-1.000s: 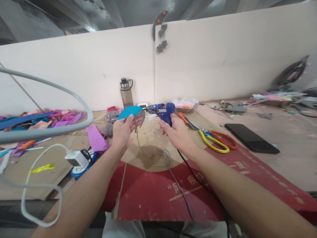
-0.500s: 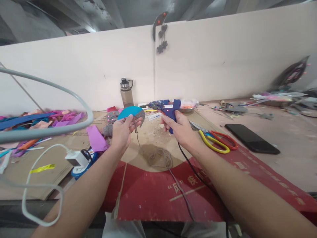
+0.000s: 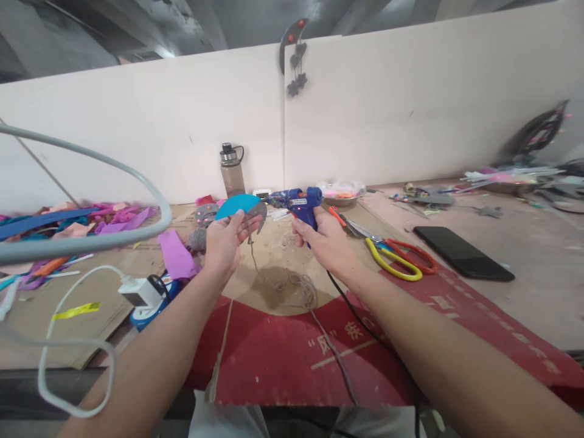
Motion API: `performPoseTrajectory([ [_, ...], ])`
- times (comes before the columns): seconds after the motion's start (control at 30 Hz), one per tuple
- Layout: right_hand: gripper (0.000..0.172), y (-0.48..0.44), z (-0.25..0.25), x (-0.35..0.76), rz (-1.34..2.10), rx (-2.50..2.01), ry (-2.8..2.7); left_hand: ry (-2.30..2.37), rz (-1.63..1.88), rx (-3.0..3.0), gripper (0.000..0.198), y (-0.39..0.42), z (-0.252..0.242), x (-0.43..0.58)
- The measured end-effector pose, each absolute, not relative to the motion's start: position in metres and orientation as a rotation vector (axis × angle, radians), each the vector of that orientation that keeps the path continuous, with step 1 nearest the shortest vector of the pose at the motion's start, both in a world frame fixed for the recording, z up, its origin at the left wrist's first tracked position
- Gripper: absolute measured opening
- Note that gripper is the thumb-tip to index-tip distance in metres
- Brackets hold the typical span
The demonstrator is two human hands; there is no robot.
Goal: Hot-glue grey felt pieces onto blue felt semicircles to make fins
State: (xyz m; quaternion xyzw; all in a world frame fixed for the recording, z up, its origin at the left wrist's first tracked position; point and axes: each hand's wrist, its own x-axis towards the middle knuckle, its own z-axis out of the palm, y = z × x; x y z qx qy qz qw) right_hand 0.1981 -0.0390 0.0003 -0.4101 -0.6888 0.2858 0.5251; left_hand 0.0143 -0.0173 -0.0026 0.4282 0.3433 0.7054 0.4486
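Observation:
My left hand [image 3: 229,238] is closed on a rounded blue felt piece [image 3: 237,207] with a grey curved edge [image 3: 259,215], holding it above the cardboard. From it a strand of grey yarn [image 3: 253,258] hangs down to a loose tangle [image 3: 296,291] on the cardboard. My right hand [image 3: 325,238] is wrapped around the handle of a blue hot glue gun [image 3: 302,204]. The gun's nozzle points left and lies at or very near the right edge of the felt; I cannot tell whether it touches. The gun's black cord [image 3: 349,298] runs down under my right forearm.
Scissors with red and yellow handles [image 3: 396,260] and a black phone [image 3: 463,252] lie to the right. A bottle [image 3: 232,171] stands by the white partition. At left are felt scraps [image 3: 180,255], a power strip [image 3: 157,304] with a white charger, and a grey hose-like loop [image 3: 155,191].
My right hand has brought the glue gun left, its nozzle now up to the felt piece. An orange-red handle beside the scissors has come into sight. My left hand has hardly moved.

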Motion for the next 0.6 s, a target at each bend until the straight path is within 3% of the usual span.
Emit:
performPoseTrajectory([
  [0.3,0.02,-0.028,-0.007,0.201,0.689,-1.003,-1.594,0.842,1.733,1.081,0.014,-0.019,-0.002,0.015],
  [0.47,0.022,-0.003,-0.02,0.205,0.92,-0.947,-1.47,0.816,1.713,1.06,0.014,-0.017,-0.004,0.014],
  [0.6,0.02,0.024,-0.038,0.223,0.733,-1.307,-1.65,0.807,1.711,1.063,0.015,-0.016,-0.006,0.014],
])
